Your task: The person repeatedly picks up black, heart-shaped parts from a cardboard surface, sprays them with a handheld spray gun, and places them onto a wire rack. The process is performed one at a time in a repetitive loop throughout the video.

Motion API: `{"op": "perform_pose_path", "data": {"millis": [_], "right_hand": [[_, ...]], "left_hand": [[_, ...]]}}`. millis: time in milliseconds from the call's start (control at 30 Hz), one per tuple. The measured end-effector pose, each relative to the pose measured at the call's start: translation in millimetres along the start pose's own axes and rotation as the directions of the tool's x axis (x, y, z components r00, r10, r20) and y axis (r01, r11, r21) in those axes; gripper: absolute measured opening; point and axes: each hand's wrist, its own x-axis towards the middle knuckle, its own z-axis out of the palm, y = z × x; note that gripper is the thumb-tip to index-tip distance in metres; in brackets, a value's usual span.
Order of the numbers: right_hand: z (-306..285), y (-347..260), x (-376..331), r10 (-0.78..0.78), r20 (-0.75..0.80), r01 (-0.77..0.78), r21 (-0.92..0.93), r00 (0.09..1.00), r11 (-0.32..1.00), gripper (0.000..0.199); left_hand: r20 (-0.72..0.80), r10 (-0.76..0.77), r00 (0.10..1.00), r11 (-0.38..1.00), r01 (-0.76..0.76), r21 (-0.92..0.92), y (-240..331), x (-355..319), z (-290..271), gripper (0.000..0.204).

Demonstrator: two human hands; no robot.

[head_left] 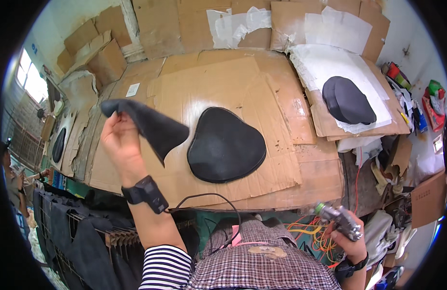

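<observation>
Left hand: the left hand (pixel 118 137) is up over the cardboard-covered bench (pixel 262 96), fingers pinched together on the edge of a dark fabric piece (pixel 148 123), which hangs free and curls to a point.
Right hand: the right hand (pixel 350 238) is low by the bench's near edge, fingers wrapped tight round a metal spray gun (pixel 338 220), nozzle tilted up and left.
On the bench: a black saddle-shaped pad (pixel 226 145) lies flat just right of the raised fabric, not touching it.
Further off: a second dark pad (pixel 348 100) rests on white sheeting, well apart.
Step in hand: looks like the fabric is lifted clear, gun at the ready.
Next move calls for: likely bringing the gun up to the pad or fabric while keeping the cloth off the surface.
</observation>
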Motion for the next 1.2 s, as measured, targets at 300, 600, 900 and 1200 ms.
{"op": "perform_pose_path", "data": {"millis": [300, 600, 900, 1200], "right_hand": [[-11, -9, -20, 0.061, 0.098, -0.047, -0.140, 0.993, 0.989, 0.054], [48, -10, 2, 0.000, 0.099, -0.001, 0.006, 0.995, 1.000, 0.052], [35, -16, -6, -0.075, -0.142, 0.056, -0.139, 0.987, 0.989, 0.057], [22, -18, -38, 0.096, 0.086, -0.086, -0.113, 0.992, 0.990, 0.051]], "left_hand": [[-0.360, 0.179, 0.916, 0.984, -0.160, 0.083, 76, -75, -74, 0.020], [-0.356, 0.191, 0.915, 0.982, -0.174, 0.079, 82, -107, -64, 0.019], [-0.320, 0.070, 0.945, 0.998, -0.066, 0.024, 86, -119, -67, 0.018], [-0.383, 0.066, 0.921, 0.997, -0.052, 0.049, 80, -120, -69, 0.016]]}}
